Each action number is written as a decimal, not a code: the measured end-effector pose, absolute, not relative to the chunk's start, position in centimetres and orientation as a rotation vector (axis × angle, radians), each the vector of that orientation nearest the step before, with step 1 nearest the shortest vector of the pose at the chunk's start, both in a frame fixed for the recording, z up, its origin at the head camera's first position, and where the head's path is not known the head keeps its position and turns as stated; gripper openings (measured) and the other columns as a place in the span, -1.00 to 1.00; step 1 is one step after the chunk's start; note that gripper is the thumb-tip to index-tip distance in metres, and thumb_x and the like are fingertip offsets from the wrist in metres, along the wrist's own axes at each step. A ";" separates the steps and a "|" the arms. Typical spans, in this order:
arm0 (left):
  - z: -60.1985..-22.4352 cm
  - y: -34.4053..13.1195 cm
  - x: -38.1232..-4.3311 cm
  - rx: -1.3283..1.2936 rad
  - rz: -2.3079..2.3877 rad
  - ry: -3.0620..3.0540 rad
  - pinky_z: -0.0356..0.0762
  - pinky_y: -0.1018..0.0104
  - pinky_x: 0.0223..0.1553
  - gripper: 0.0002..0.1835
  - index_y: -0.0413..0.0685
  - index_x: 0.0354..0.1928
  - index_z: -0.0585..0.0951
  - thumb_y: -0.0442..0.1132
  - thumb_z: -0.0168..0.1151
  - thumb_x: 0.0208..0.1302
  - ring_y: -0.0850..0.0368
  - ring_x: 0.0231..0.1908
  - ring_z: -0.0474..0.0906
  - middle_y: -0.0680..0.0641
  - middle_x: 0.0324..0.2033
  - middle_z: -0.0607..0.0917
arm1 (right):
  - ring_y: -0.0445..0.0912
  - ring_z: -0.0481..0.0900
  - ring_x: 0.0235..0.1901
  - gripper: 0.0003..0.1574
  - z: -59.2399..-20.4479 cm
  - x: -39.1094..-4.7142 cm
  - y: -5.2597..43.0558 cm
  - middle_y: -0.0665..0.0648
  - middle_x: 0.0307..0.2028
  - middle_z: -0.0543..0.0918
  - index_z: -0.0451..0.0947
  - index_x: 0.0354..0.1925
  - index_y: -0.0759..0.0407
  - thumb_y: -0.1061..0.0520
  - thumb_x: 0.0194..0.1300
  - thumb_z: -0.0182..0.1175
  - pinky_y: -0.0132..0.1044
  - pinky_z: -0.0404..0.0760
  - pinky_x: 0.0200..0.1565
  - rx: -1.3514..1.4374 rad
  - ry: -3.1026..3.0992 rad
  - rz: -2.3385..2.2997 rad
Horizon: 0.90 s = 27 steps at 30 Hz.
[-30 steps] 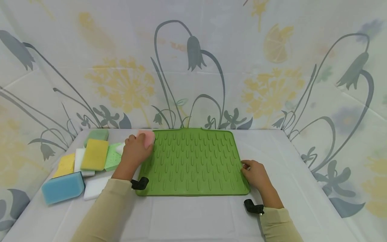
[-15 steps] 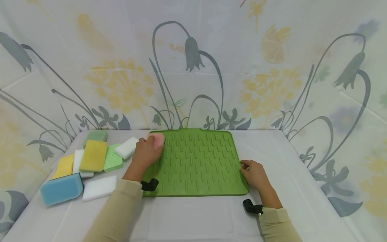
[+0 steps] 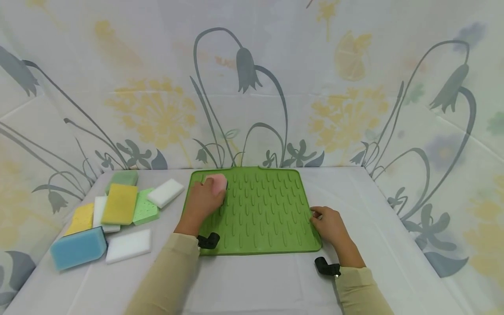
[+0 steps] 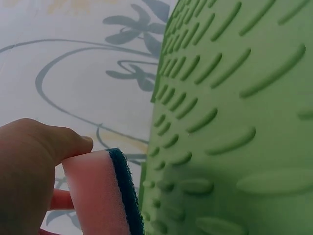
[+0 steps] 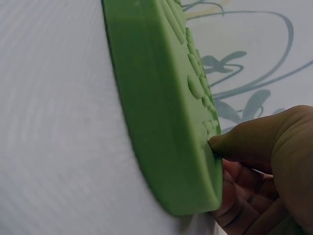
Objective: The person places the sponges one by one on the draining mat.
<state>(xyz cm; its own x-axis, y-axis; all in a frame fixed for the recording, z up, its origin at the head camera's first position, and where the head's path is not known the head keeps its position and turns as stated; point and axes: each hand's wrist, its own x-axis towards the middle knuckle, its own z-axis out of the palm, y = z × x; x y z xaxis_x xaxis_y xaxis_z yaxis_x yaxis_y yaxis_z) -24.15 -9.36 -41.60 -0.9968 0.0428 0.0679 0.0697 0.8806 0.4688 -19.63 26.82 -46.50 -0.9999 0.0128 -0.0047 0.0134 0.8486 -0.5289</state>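
My left hand (image 3: 202, 199) grips a pink sponge (image 3: 218, 183) over the upper left part of a green ridged mat (image 3: 260, 214). In the left wrist view the sponge (image 4: 95, 191) shows a dark scouring layer facing the mat (image 4: 225, 127), with the thumb on its top end. My right hand (image 3: 330, 224) holds the mat's right edge. Seen from the right wrist, the thumb of that hand (image 5: 274, 152) presses on the mat's rim (image 5: 161, 127) and the other fingers curl beside it, partly hidden.
Several sponges lie at the left: a blue one (image 3: 78, 248), a yellow one (image 3: 120, 204), a light green one (image 3: 145, 208) and white pads (image 3: 129, 246). Another white pad (image 3: 165, 193) lies nearer the mat. A flower-printed cloth (image 3: 260, 109) rises behind the table.
My left hand has moved right with the pink sponge, from the mat's left edge to over its upper left part. The right hand stays at the mat's right edge.
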 end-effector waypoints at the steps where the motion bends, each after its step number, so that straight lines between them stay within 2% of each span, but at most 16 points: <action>1: -41.7 -9.1 -24.2 -0.090 -0.750 -2.992 0.37 -0.20 0.17 -0.29 -0.33 0.36 0.27 0.07 -0.01 0.37 -0.43 0.17 0.38 -0.55 0.14 0.43 | -0.10 0.48 -0.44 -0.51 -46.5 -19.7 26.8 0.20 -0.23 0.65 0.51 0.15 0.37 0.22 0.26 0.15 -0.30 0.42 -0.43 0.020 3.021 -0.864; 8: -42.1 -7.3 -24.7 -0.082 -0.801 -3.002 0.39 -0.22 0.17 -0.27 -0.28 0.38 0.25 0.12 -0.02 0.37 -0.41 0.19 0.38 -0.52 0.19 0.39 | -0.11 0.48 -0.44 -0.50 -46.6 -19.9 27.0 0.21 -0.23 0.65 0.52 0.15 0.37 0.22 0.26 0.15 -0.31 0.43 -0.44 0.028 3.013 -0.871; 27: -43.0 -3.2 -24.9 -0.071 -1.024 -2.940 0.47 -0.19 0.08 -0.22 -0.22 0.38 0.28 0.21 0.05 0.35 -0.34 0.15 0.44 -0.44 0.18 0.44 | -0.12 0.49 -0.43 -0.51 -46.7 -19.7 26.8 0.21 -0.22 0.64 0.52 0.15 0.36 0.22 0.26 0.16 -0.33 0.44 -0.44 0.058 2.993 -0.908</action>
